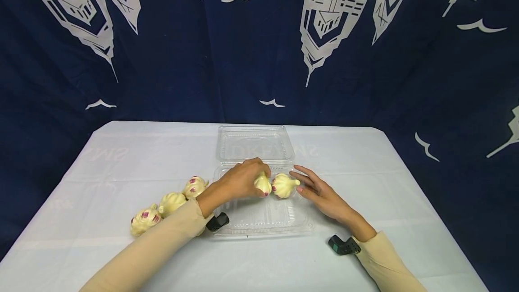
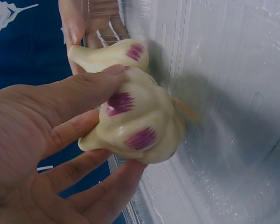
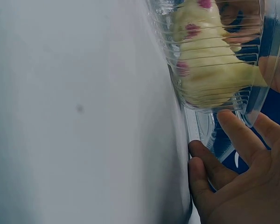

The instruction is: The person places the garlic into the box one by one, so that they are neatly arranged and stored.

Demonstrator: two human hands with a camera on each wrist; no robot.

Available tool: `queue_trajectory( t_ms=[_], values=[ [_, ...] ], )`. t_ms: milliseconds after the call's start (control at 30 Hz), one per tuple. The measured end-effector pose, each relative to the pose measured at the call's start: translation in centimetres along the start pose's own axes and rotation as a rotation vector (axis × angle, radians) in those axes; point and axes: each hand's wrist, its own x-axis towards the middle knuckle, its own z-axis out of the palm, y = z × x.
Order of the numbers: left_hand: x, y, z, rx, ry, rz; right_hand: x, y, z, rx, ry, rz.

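My left hand (image 1: 245, 179) holds a cream garlic bulb (image 2: 142, 123) with purple patches, thumb on one side and fingers on the other, over the clear plastic container (image 1: 263, 226). Beside it, inside the container, lies another garlic bulb (image 1: 284, 185) with its stem pointing right. At the container's right wall is my right hand (image 1: 324, 198), fingers spread and fairly straight. In the right wrist view, its thumb (image 3: 276, 74) is at the rim by that bulb's stem, and the other fingers are outside the wall. Whether they press on the plastic is hard to tell.
Several more garlic bulbs lie in a slanting row left of the container, among them one garlic bulb (image 1: 146, 221) at the near end. The container's lid (image 1: 255, 145) is folded back on the white table (image 1: 121, 161). A dark blue patterned cloth (image 1: 251, 57) hangs behind.
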Motion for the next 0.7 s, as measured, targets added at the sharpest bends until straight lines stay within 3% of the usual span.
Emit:
queue_trajectory(
  t_ms=[300,700],
  values=[
    [0.16,0.32,0.21,0.019,-0.006,0.003,0.01,-0.12,0.05,-0.007,0.005,-0.004],
    [0.12,0.61,0.26,0.128,0.012,-0.085,0.05,0.10,0.08,-0.009,0.002,-0.011]
  ],
)
